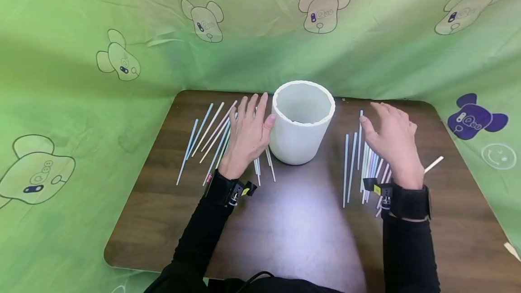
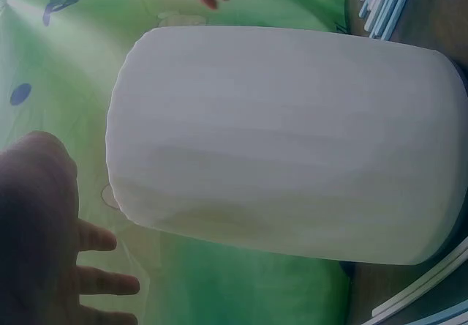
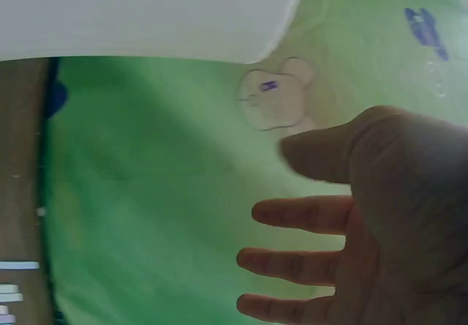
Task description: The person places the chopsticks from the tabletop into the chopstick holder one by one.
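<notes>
A white, wavy-rimmed round container (image 1: 299, 141) stands upright at the back middle of the table. My left hand (image 1: 247, 137), fingers spread and straight, is at its left side, the thumb overlapping its wall in the head view. In the left wrist view the container (image 2: 285, 149) fills the middle beside that hand (image 2: 44, 230). My right hand (image 1: 392, 137) hovers over the right group of thin sticks (image 1: 352, 171), fingers loosely extended and holding nothing. The right wrist view shows this hand (image 3: 380, 222) with its fingers apart. Below my left hand lies another group of pastel sticks (image 1: 211, 134).
The brown wooden table (image 1: 297, 225) has rounded corners. Green cloth (image 1: 252, 62) printed with bear heads hangs behind and around it. One pale stick (image 1: 433, 164) lies apart at the right, by the right wrist. A small pale piece (image 1: 512, 251) shows at the far right edge.
</notes>
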`<state>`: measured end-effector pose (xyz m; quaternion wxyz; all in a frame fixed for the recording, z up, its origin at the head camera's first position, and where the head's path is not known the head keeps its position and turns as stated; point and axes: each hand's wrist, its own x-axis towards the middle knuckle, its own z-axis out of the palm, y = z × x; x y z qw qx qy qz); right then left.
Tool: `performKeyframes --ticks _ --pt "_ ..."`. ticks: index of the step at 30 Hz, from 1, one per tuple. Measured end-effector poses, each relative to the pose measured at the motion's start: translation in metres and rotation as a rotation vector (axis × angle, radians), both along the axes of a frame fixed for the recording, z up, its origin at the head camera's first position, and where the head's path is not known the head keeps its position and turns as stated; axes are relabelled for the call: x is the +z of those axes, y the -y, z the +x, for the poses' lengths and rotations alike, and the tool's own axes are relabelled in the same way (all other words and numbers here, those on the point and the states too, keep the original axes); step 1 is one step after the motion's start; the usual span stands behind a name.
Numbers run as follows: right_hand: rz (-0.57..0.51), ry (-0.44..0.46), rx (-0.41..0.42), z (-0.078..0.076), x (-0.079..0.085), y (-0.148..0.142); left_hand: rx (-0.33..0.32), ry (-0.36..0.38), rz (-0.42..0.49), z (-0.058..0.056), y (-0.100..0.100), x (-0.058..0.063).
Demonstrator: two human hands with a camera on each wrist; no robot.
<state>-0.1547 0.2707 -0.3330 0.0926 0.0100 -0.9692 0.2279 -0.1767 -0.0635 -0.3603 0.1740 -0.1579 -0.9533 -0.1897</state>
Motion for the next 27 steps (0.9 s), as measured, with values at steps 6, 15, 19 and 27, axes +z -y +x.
performKeyframes --ticks 6,15,19,27 --pt "0.057 0.079 0.005 -0.032 -0.034 -0.011 -0.012 -0.002 -0.007 -0.002 -0.001 -0.002" --pt "0.08 0.249 0.043 -0.061 -0.073 -0.023 0.004 0.002 -0.007 -0.002 -0.002 -0.001" --pt "0.073 0.308 0.039 -0.068 -0.083 -0.026 -0.004 0.015 -0.006 -0.001 -0.004 -0.002" --pt "0.107 0.405 0.007 -0.081 -0.103 -0.027 -0.092 -0.006 0.092 -0.008 -0.012 -0.008"
